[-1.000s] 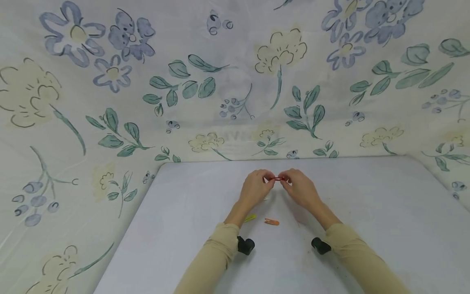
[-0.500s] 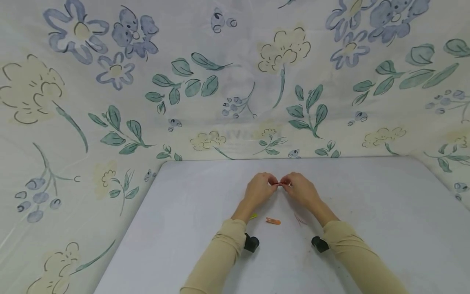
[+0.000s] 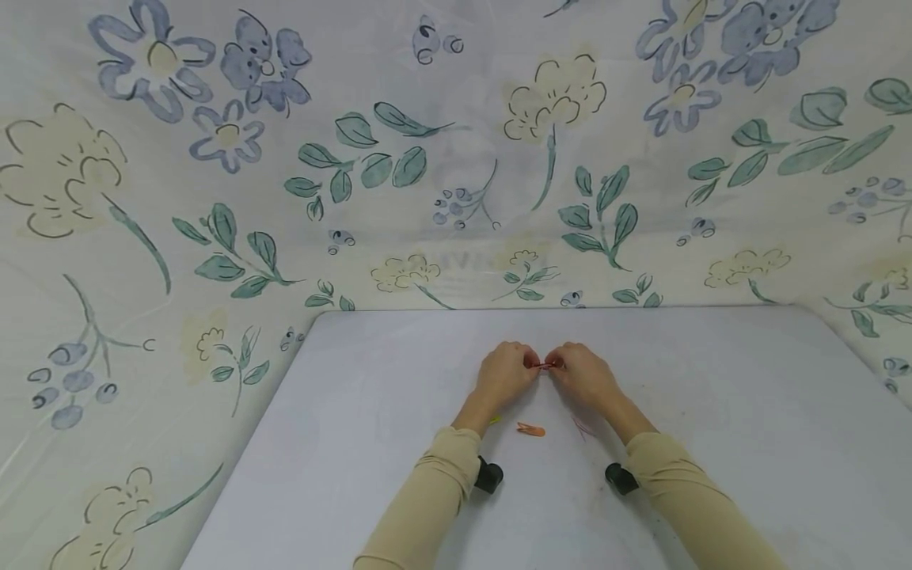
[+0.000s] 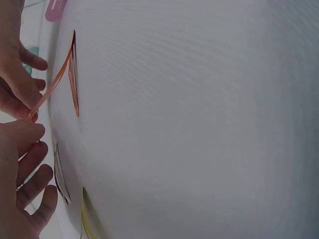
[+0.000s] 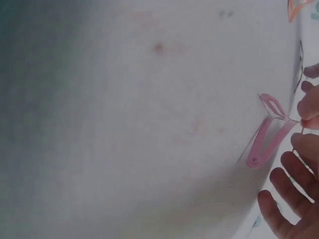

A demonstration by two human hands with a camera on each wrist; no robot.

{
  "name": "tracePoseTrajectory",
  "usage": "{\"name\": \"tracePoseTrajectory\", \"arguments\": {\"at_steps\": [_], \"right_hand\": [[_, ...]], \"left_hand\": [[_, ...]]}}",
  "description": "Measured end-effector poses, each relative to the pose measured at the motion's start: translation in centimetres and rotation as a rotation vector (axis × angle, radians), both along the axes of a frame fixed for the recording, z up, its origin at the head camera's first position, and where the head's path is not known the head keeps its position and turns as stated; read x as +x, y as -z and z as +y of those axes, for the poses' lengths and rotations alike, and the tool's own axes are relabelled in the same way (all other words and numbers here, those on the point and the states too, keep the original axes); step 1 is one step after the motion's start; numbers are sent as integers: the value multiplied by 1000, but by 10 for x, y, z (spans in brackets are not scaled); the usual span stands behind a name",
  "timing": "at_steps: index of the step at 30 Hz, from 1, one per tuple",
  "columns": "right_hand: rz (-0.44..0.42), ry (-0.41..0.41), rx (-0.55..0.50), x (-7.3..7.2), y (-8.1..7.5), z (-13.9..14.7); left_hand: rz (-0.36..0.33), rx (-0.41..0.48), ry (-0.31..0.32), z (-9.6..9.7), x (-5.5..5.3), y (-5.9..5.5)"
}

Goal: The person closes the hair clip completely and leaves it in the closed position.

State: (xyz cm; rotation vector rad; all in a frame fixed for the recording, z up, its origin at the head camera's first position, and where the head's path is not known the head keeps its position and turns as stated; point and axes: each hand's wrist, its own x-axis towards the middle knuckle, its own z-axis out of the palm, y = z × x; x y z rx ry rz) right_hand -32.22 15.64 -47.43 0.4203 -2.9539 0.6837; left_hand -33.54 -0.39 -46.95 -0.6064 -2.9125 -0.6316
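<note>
In the head view my left hand (image 3: 507, 375) and right hand (image 3: 584, 377) meet above the table. Between their fingertips they pinch a small red hair clip (image 3: 545, 366), one hand at each end. Fingers cover most of it, so I cannot tell whether it is snapped. Nearer me lies an orange snap hair clip (image 3: 530, 429). A yellow clip (image 4: 87, 219) is mostly behind my left wrist in the head view. The pink snap clip (image 5: 271, 134) lies below my right hand (image 5: 304, 174), its parts spread apart. A thin silvery clip (image 4: 61, 174) shows near my left hand (image 4: 22, 174).
The white table (image 3: 385, 380) runs back to a floral-patterned curtain (image 3: 456, 158). A black wrist camera (image 3: 489, 475) sits on the left sleeve, and another black camera (image 3: 621, 478) on the right one.
Both hands have come a little toward me with the red hair clip, and the gap between them has narrowed. The left arm has shifted slightly right. The orange clip stays on the table.
</note>
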Motion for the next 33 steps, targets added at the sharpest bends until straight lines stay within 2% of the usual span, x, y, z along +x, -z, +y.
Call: {"name": "tracePoseTrajectory", "arguments": {"at_steps": [9, 18, 29, 33], "right_hand": [[33, -14, 43, 1, 1, -1], [28, -9, 75, 0, 1, -3], [-3, 10, 67, 0, 1, -4], [-15, 17, 69, -1, 0, -4]], "left_hand": [[51, -71, 18, 1, 0, 6], [65, -97, 9, 1, 4, 3], [86, -63, 11, -1, 5, 2], [67, -39, 6, -3, 4, 1]]}}
